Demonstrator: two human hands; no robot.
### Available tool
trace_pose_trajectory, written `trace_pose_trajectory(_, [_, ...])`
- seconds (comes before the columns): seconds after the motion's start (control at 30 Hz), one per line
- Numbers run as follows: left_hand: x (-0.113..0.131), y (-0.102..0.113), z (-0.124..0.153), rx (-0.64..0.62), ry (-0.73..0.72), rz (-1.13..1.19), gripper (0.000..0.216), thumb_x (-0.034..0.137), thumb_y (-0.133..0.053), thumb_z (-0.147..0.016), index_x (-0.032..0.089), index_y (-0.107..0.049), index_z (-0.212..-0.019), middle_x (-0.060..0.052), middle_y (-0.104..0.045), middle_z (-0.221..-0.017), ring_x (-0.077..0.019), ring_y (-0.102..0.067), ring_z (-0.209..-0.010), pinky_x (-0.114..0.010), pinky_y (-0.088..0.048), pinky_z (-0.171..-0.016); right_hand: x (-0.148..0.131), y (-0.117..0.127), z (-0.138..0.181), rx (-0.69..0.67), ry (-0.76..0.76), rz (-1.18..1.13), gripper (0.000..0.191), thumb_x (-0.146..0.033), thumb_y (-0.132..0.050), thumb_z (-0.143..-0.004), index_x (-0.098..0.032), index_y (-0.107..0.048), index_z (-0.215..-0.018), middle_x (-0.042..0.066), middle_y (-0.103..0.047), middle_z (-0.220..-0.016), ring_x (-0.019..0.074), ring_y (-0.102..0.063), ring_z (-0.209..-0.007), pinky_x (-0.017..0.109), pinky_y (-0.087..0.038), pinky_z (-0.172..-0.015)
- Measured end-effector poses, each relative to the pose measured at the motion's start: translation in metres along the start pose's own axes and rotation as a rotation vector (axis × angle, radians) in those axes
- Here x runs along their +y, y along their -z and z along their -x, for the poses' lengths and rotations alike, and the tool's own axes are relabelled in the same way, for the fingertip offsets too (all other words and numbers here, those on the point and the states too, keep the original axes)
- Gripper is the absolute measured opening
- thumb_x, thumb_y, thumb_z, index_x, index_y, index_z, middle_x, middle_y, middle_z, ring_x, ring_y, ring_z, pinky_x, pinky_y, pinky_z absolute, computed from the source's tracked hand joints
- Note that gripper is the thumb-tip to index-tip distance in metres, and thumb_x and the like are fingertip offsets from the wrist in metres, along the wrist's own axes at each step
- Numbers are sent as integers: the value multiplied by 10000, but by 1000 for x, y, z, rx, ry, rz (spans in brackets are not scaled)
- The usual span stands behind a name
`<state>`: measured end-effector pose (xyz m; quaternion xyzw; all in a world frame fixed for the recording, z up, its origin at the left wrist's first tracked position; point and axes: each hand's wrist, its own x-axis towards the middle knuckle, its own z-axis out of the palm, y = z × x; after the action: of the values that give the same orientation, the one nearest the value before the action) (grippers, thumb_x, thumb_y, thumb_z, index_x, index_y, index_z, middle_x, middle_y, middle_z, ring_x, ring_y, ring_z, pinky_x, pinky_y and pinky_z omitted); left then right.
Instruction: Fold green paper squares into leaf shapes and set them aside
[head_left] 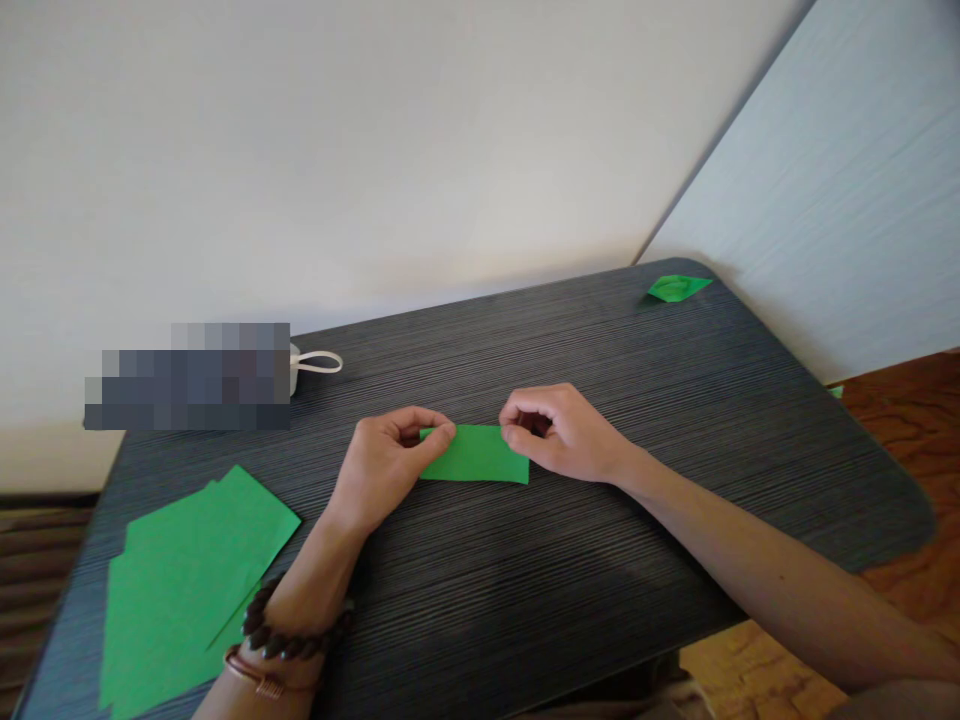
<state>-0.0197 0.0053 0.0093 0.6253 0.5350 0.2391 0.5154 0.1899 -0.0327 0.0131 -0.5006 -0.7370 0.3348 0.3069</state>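
Observation:
A small green sheet of paper (474, 456), folded into a rectangle, is held between my two hands just over the dark table. My left hand (394, 460) pinches its upper left part between thumb and fingers. At the upper right corner, my right hand (564, 430) pinches the paper in the same way. Several loose green paper sheets (180, 570) lie overlapping to the left of my left forearm. A folded green paper piece (679, 288) with pointed ends rests at the table's far right corner.
The dark wood-grain table (600, 580) stands against a pale wall (450, 150). A blurred-out object (202, 385) with a white loop (321, 361) sits at the back left. Wooden floor (907, 450) shows on the right, with a small green scrap (836, 392) near the wall panel.

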Motion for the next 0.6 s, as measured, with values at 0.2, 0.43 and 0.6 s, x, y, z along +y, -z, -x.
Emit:
trace_pose_trajectory(0.2, [0, 3, 0, 26, 26, 45, 268, 413, -679, -695, 151, -683, -754, 0, -638, -609, -110, -528, -525, -193, -372, -466, 8, 7, 1, -48, -34, -39, 66, -163, -525, -782, -163, -581, -746, -41, -561, -575, 68, -489, -497, 181, -352, -498])
trace_pose_trajectory(0.43, [3, -4, 3, -37, -62, -60, 233, 381, -643, -735, 150, -666, -758, -3, -641, -650, -104, -530, -535, -198, -397, -499, 3, 7, 1, -74, 3, 14, 52, -174, -541, -782, -165, -591, -777, -31, -567, -631, 72, -471, -519, 190, -335, -504])
trace_pose_trajectory(0.6, [4, -13, 8, -79, -128, -149, 188, 340, -613, -756, 161, -674, -759, -2, -642, -646, -98, -513, -510, -195, -384, -469, -1, -2, 2, -109, 98, 157, 115, -214, -521, -827, -173, -613, -771, -4, -609, -695, 106, -521, -622, 226, -341, -600])
